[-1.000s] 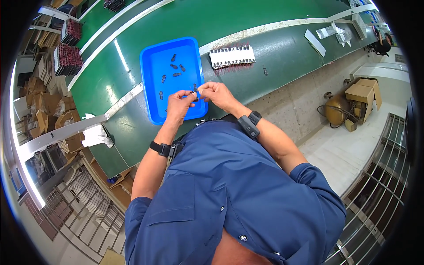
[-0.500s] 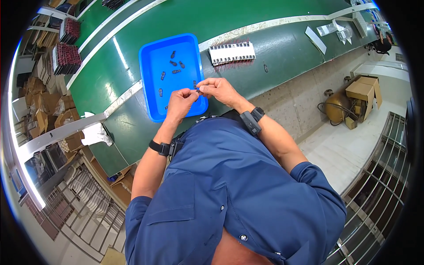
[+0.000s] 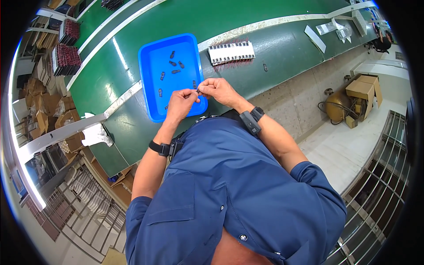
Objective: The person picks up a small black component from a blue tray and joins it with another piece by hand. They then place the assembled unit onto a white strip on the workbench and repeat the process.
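My left hand and my right hand meet over the near right part of a blue plastic tray. Both are closed in a fingertip pinch on a small dark part, mostly covered by the fingers. Several small black parts lie scattered on the tray's floor. One more black piece shows just beyond my fingertips. What exact kind these parts are is too small to tell.
Right of the tray, a white slotted strip with red wires rests on the green bench. A lone small black part lies farther right, near the bench edge. A white cloth hangs at the left. Cardboard boxes stand on the floor.
My hands stay nearly in place, still pinching, with a slight shift of the fingertips around the small part. The tray and the parts in it have not visibly moved.
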The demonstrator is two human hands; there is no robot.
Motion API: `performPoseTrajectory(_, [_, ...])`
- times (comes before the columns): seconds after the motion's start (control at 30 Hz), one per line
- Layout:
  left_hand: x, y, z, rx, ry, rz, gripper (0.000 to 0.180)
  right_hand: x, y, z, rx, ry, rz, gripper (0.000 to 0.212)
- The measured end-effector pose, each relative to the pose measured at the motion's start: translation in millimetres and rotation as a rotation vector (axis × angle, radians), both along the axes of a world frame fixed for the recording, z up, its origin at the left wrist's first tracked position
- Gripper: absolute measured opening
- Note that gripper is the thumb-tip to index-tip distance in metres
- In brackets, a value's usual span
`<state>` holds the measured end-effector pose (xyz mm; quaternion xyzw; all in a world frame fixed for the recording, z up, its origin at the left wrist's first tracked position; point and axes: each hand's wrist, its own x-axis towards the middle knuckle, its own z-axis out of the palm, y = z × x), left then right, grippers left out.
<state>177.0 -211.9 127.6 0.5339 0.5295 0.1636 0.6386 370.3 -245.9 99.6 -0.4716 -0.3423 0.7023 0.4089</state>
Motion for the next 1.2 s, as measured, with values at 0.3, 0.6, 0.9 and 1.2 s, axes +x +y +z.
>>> performPoseTrajectory(0.3, [13, 4, -5, 0.085, -0.005, -0.017, 0.015, 9, 1, -13, 0.004, 0.011, -0.001, 0.019])
performPoseTrajectory(0.6, [20, 4, -13, 0.091, -0.045, 0.033, 0.017, 11, 0, -7, 0.072, 0.045, -0.031, 0.018])
performPoseTrajectory(0.9, [19, 8, -11, -0.046, -0.208, 0.243, 0.018, 3, -2, 1, -0.027, 0.049, 0.01, 0.022])
performPoseTrajectory(1.2, [21, 3, -7, -0.165, -0.388, 0.289, 0.024, -12, -2, 16, -0.087, -0.031, -0.01, 0.023])
